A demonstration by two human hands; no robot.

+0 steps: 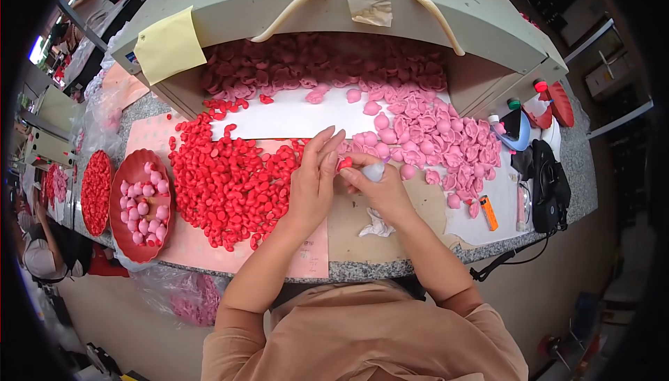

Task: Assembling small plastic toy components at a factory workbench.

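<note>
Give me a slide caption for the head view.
Both hands, left hand and right hand, pinch a small red piece between red and pink piles.

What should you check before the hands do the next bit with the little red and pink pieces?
1. Left hand holds a small red piece: ok.
2. Right hand holds the white nozzle near that piece: ok.
3. Nozzle touching the piece: cannot tell.
4. Red pile within reach on the left: ok.
5. Pink petals within reach on the right: ok.
6. Red tray has room left: ok.
</note>
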